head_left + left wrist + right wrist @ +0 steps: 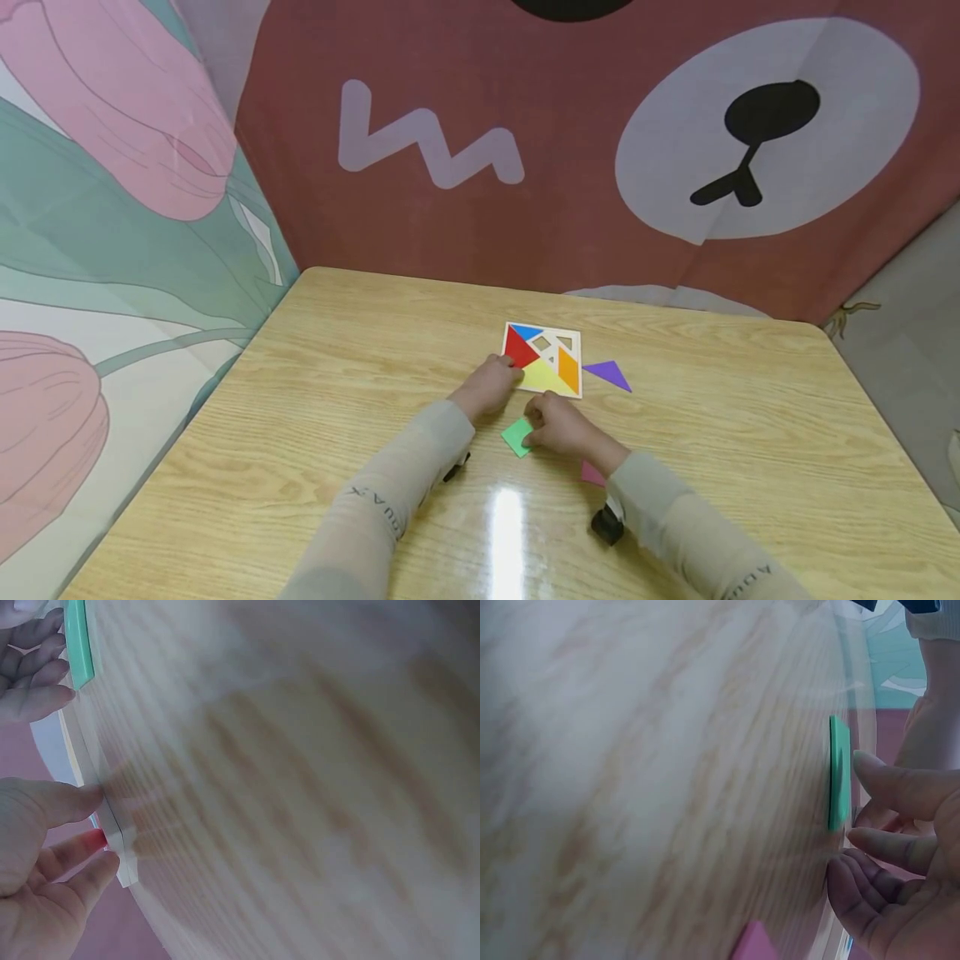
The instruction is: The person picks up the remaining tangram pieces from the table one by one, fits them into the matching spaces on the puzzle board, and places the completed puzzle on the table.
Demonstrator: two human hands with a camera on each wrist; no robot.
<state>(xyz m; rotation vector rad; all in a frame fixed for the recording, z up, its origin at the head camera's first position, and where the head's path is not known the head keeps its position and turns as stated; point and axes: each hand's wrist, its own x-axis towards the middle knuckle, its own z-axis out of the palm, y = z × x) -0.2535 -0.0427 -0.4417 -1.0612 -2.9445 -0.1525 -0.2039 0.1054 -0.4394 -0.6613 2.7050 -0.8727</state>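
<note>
A white tangram board (581, 350) lies on the table, with red (519, 348), yellow (547, 377), blue and orange pieces set in it and bare cutouts at its upper right. My left hand (489, 386) holds the board's near left corner, thumb on the near edge and fingers at the side, one fingertip over the red triangle. Just in front of the board lies a green square (516, 437), flat on the wood. My right hand (558, 423) is at its right corner, thumb overlapping it in the head view; thumb and index finger stand apart in the right wrist view (900, 847).
To the right of the board rests a purple triangle (611, 375). A pink piece (592, 473) lies under the right forearm, partly hidden. The wooden table (360, 350) ends at a printed cloth (450, 233) behind. Dark wrist devices (607, 526) hang under the sleeves.
</note>
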